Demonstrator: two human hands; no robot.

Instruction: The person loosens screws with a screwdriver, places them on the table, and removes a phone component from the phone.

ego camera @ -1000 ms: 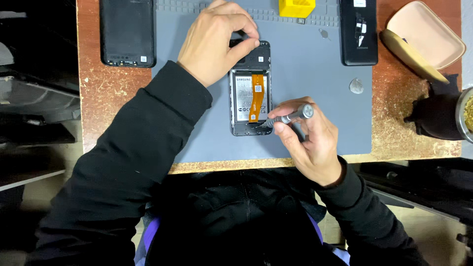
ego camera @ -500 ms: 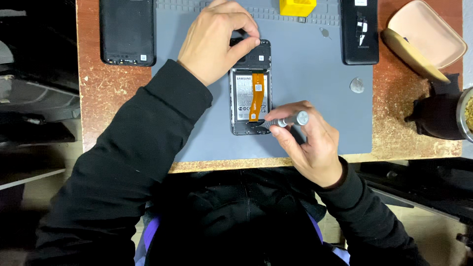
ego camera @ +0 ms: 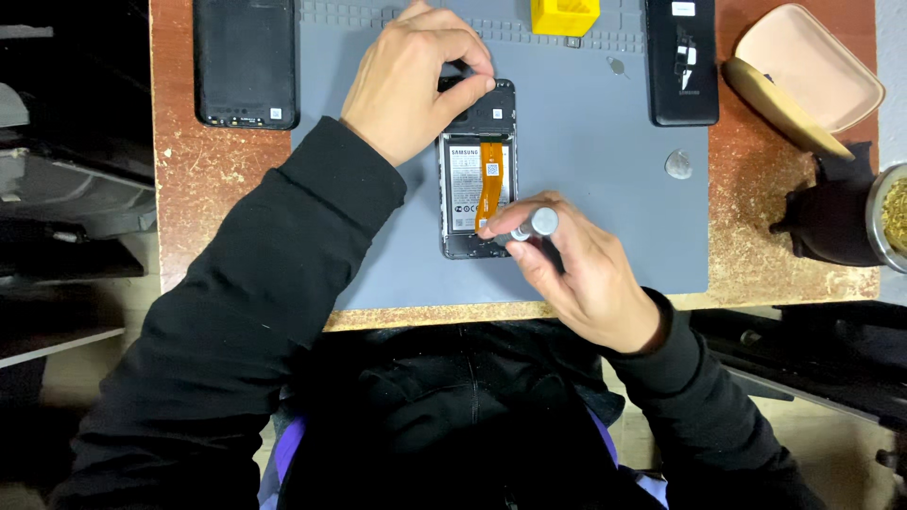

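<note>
Left hand curled over the far end of an opened black smartphone with its back cover removed, thumb and fingers pinching the top edge of the frame. Right hand closed around a slim silver-capped metal screwdriver, fingertips pressed together on the shaft, tip set at the near end of the phone close to its lower edge. Silver battery and orange flex ribbon exposed inside the phone, which lies flat and lengthwise near the middle of a grey rubber work mat. Mat spread over a speckled reddish-brown tabletop.

Far left, partly off the mat: a detached black plastic back cover, inner side up. Far right on the mat: a second black phone-shaped slab with small white labels. Far centre: a small yellow plastic block, cut by the frame edge. Right of the opened phone, well apart: a small flat translucent pick. Off the mat at far right: an open beige clamshell case, and nearer, a dark round cup with a metal rim. Black sleeves on both forearms.
</note>
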